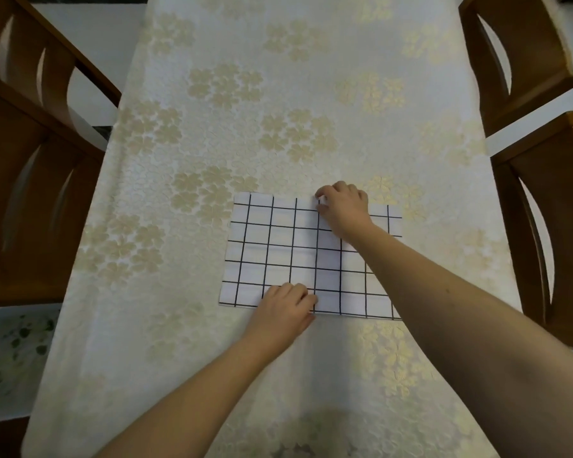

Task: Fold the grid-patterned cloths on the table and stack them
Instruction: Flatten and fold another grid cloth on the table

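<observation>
The right hand (343,209) pinched the flat grid cloth (278,249) at 12 o'clock, hiding its edge; the left hand (283,309) pinched the 6 o'clock edge.

Bare forearms (seemingly sleeveless), ringless hands (283,305).

Wooden chairs (30,180) (floral-clothed table (278,94))

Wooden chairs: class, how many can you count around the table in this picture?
3. One chair stands along the table's left side. Two stand along the right side: the farther chair at top right, the nearer chair below it. More may be outside the frame.
</observation>
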Demonstrator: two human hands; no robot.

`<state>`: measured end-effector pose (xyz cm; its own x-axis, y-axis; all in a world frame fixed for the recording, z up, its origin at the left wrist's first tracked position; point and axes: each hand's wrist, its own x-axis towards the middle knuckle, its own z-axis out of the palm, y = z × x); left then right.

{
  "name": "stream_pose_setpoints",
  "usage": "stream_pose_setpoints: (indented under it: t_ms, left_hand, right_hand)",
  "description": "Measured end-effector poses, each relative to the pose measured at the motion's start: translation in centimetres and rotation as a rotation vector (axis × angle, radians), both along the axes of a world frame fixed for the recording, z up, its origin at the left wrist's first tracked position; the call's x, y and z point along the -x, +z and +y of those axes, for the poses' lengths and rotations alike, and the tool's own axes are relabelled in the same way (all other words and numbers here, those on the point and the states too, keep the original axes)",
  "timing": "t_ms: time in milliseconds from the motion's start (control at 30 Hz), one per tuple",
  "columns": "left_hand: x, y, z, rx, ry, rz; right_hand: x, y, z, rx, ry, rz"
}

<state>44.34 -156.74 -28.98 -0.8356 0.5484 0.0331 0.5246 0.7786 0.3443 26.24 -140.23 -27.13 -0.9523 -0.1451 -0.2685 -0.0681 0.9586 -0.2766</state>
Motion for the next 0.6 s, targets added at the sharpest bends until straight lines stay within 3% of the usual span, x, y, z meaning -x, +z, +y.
stream_pose_setpoints:
  t_ms: [333,600]
  left_hand:
    - [0.8,0.1,-1.5,0.09,-0.195,0.157]
    - [1.2,-0.4,-3.7,0.162,-0.198,0.19]
  right_hand:
    - [2.5,1.4,0.1,-0.086,0.001,-0.125]
    - [0.7,1.9,3.6,0.1,-0.25,-0.215]
